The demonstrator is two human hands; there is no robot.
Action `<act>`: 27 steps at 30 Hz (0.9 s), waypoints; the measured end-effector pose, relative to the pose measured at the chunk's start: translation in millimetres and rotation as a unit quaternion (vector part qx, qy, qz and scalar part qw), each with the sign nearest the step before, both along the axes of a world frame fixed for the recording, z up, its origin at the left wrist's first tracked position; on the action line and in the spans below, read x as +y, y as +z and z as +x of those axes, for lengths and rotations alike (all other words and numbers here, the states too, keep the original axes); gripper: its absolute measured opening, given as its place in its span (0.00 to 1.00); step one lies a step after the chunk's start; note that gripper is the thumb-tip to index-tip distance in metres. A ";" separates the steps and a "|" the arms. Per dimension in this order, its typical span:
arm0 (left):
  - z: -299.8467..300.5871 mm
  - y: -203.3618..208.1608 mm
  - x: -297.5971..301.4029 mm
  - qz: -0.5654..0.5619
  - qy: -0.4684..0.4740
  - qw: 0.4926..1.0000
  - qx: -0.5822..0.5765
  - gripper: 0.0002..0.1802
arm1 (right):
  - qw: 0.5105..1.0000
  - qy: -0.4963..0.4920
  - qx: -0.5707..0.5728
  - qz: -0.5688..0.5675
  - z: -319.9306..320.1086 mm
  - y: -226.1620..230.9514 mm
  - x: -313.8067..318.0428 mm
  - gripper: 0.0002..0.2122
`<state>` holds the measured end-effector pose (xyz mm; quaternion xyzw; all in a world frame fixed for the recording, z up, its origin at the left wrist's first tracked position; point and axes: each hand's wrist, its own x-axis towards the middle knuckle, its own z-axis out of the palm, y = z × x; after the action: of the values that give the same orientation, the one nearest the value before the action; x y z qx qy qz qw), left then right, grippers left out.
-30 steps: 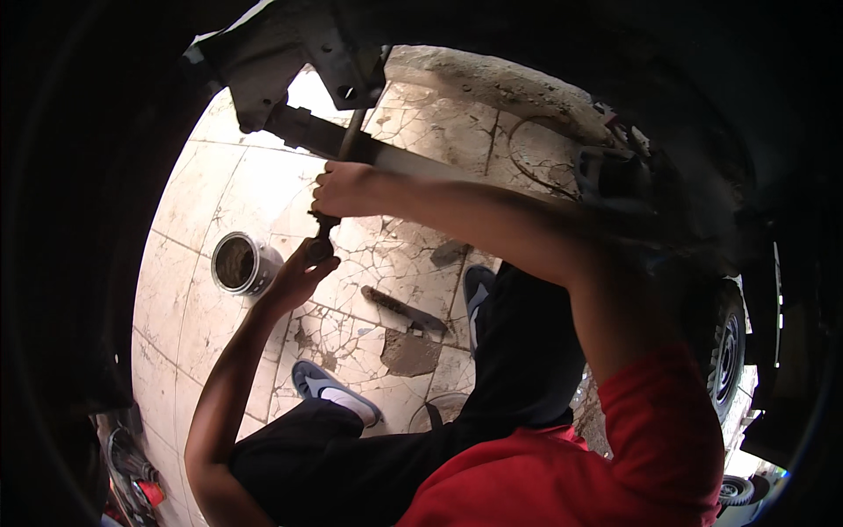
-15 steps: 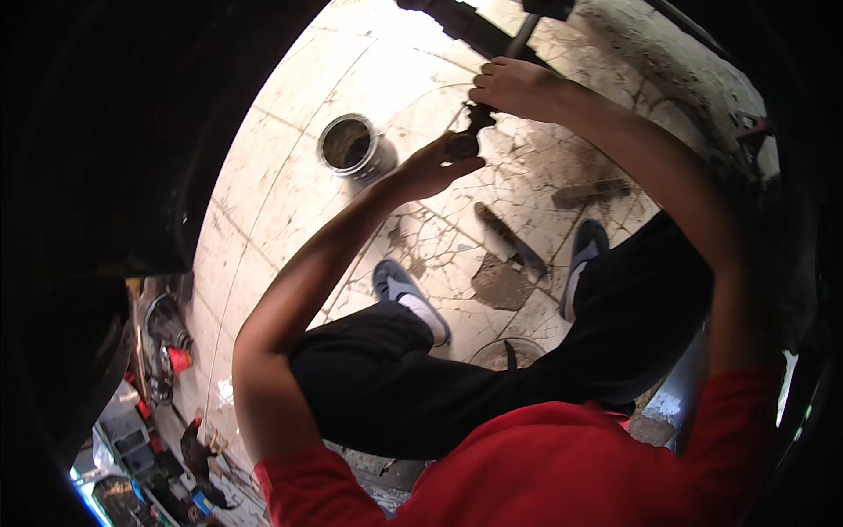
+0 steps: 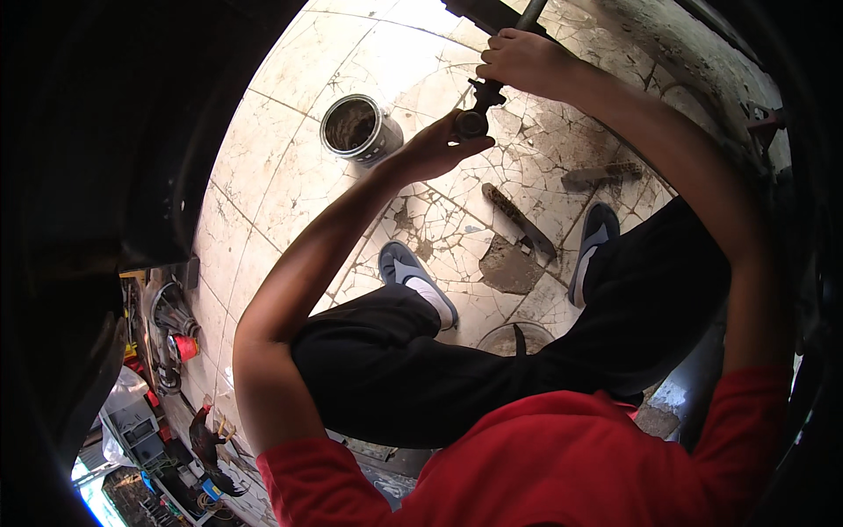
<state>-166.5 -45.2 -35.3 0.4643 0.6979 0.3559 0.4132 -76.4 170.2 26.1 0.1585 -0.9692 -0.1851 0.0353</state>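
Observation:
A dark metal shaft [image 3: 529,18] slants down from the top of the view and ends in a jointed yoke with a round end cap [image 3: 471,124]. My right hand [image 3: 529,63] is wrapped round the shaft just above the yoke. My left hand [image 3: 437,147] holds the capped end, with fingers on its far side and the thumb below. The fingertips behind the cap are hidden. A thicker dark bar [image 3: 493,14] runs behind the shaft at the top.
An open metal can [image 3: 379,140] stands on the cracked tile floor, left of the hands. Two long, narrow dirty tools [image 3: 518,220] [image 3: 601,176] lie near my feet. Dark vehicle bodywork fills the left. A rooster [image 3: 209,445] stands at lower left, near scattered parts. A reddish metal stand [image 3: 764,127] is at right.
The view has shifted slightly, so the floor things sit a little differently in it. Both hands keep their hold on the shaft and its joint, and the round cap faces more toward me.

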 end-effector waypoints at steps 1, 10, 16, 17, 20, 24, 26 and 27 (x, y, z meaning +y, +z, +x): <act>0.6 0.4 -1.0 -0.001 0.003 1.000 0.001 0.31 | 0.998 -0.005 0.009 0.062 0.7 1.8 -4.8 0.09; -1.1 -10.5 3.6 0.027 -0.005 1.000 0.006 0.17 | 0.983 0.084 0.085 -0.136 -2.2 6.7 39.0 0.20; -0.1 -1.9 0.8 0.016 -0.007 1.000 0.007 0.31 | 0.929 -0.085 -0.078 -0.353 17.9 34.0 -4.0 0.31; -1.7 -3.2 0.5 0.021 -0.011 1.000 0.009 0.31 | 0.932 -0.063 -0.077 -0.349 20.4 31.5 -7.3 0.33; -0.4 -1.0 1.5 0.022 -0.013 1.000 0.008 0.24 | 0.942 -0.014 -0.084 -0.326 25.5 21.7 -10.6 0.44; 2.9 3.1 -0.8 0.020 -0.002 1.000 0.009 0.12 | 0.965 0.012 -0.048 -0.256 25.6 5.6 -16.1 0.51; 0.3 -1.9 -2.7 0.031 -0.005 0.999 0.020 0.10 | 0.968 -0.006 -0.065 -0.243 26.1 4.2 -24.8 0.54; -0.4 -3.6 -2.8 0.036 -0.007 0.999 0.024 0.10 | 0.969 -0.006 -0.055 -0.242 27.1 2.5 -27.1 0.54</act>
<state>-166.9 -48.1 -39.0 0.4922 0.6910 0.3671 0.3815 -49.3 143.2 28.5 0.1493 -0.9865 0.0642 0.0181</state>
